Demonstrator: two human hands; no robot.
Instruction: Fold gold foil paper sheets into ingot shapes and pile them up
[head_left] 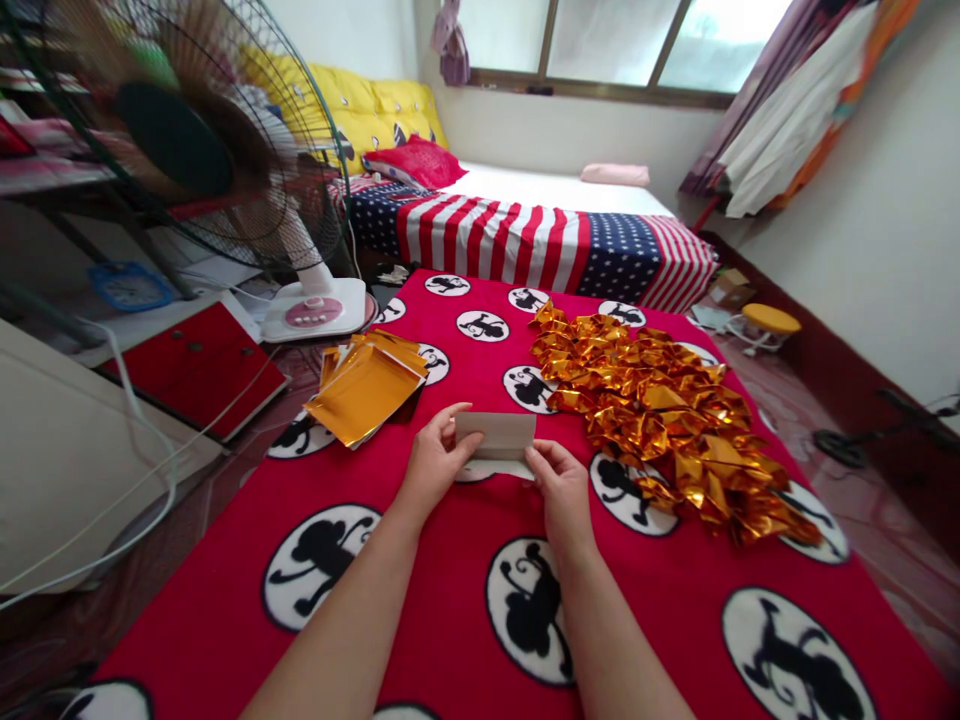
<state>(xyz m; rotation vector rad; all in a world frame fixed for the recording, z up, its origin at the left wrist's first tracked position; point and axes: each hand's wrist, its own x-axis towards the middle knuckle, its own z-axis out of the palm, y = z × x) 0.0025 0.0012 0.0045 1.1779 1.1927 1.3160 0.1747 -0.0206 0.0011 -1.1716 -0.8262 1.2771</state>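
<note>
Between my two hands is a small sheet of paper, its pale grey side toward me and a crease running across it. My left hand pinches the left end, thumb on the near face. At the right end, the thumb and fingers of my right hand close on the lower corner. Left of my hands lies a stack of gold foil paper. To the right spreads a large heap of folded gold foil pieces.
A red cloth with monkey prints covers the surface under my hands. A fan with blurred blades stands at the left. Behind is a bed with a flag-patterned cover. A yellow stool is on the floor at right.
</note>
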